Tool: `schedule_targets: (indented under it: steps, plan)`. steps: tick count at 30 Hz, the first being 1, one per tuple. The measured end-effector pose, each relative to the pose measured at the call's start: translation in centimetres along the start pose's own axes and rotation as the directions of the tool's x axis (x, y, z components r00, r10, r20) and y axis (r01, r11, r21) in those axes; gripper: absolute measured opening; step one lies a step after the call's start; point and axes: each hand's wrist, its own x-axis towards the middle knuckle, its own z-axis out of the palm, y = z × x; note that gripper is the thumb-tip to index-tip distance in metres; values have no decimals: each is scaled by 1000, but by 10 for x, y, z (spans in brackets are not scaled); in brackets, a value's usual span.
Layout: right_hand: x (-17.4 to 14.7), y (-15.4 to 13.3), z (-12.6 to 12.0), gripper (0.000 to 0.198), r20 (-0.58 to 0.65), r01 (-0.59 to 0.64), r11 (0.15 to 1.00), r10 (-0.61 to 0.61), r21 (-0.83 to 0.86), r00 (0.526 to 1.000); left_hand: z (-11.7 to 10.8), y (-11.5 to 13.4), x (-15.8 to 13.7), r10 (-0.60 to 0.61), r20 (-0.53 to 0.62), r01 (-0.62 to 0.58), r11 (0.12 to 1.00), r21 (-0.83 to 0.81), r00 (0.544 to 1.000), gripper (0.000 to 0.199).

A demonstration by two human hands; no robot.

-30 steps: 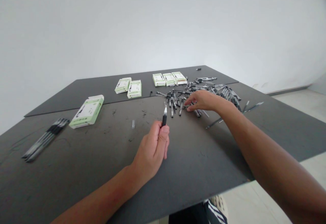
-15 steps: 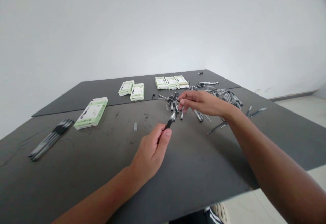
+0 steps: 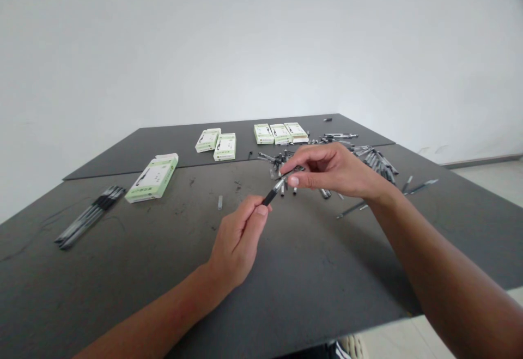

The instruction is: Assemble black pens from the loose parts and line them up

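My left hand point(image 3: 239, 233) is closed round a pen point(image 3: 271, 194) with a black grip, its clear tip end angled up and to the right. Thumb and fingers of my right hand point(image 3: 327, 171) pinch a dark pen cap point(image 3: 295, 170) right by that tip; whether the cap touches it I cannot tell. Behind the right hand lies a heap of small caps and pen parts point(image 3: 281, 158), partly hidden by the fingers. A bundle of clear pens with black grips point(image 3: 92, 214) rests on the left of the table.
A green and white box point(image 3: 153, 178) with a raised flap lies left on the dark table point(image 3: 286, 283). More such boxes point(image 3: 224, 147) sit farther back. Loose pens point(image 3: 373, 162) are piled at the right, refills point(image 3: 420, 187) near them. A small clear piece point(image 3: 220, 202) lies mid-table.
My right hand has come from the heap of parts to the pen's tip, now with a cap in its fingers. The left hand keeps its hold on the pen. The view has shifted slightly.
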Motion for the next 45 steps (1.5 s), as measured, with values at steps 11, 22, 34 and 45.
schedule_targets:
  steps: [11, 22, 34, 45]
  plan:
    - [0, -6, -3, 26, -2, 16, 1000, -16, -4, 1000, 0, 7, 1, 42, -18, -40, 996, 77, 999, 36]
    - [-1, -10, -4, 25, 19, 55, 995, -54, -81, 998, 2, 12, 1, 82, -11, -80, 989, 123, 997, 32]
    - [-2, -10, 4, 33, 103, 63, 978, -43, -200, 994, 2, 14, 3, 92, 2, -91, 974, 207, 996, 29]
    - [-4, -4, 14, 47, 59, -111, 976, 124, -186, 991, 5, 11, 5, 25, -10, -22, 973, 228, 1000, 32]
